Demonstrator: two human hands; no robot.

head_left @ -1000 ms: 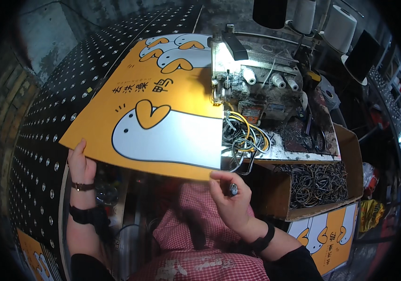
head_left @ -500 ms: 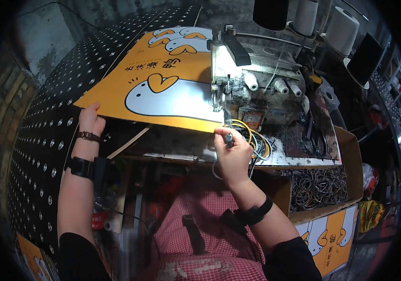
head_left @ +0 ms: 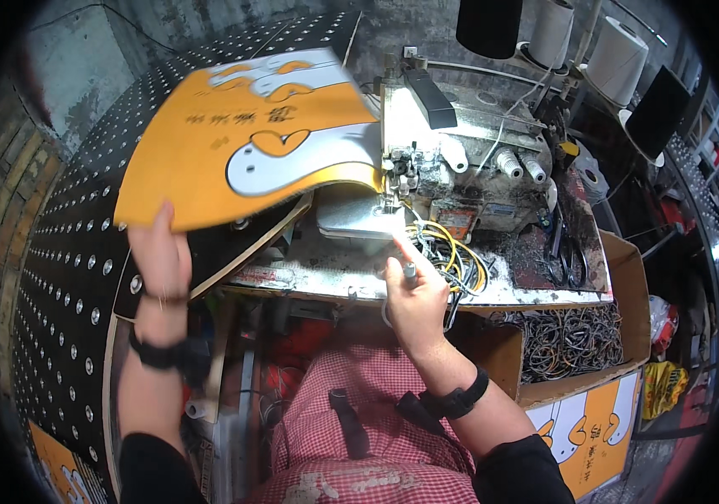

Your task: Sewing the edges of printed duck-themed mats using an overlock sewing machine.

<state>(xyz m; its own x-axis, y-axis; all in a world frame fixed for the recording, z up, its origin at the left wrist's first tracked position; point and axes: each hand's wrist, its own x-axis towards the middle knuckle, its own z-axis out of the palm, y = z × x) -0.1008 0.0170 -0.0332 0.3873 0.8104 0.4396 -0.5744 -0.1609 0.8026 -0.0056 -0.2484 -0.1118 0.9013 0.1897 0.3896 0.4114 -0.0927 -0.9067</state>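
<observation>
the left hand [head_left: 162,260] pinches the near left corner of the mat [head_left: 195,155], which curves over the studded black table [head_left: 65,294], its right edge beside the machine [head_left: 481,126]. the right hand [head_left: 418,307] curls around a small tool [head_left: 410,271] by the grimy worktop [head_left: 326,284]. cones [head_left: 616,57] stand behind; a box [head_left: 626,267] sits rightward.
</observation>
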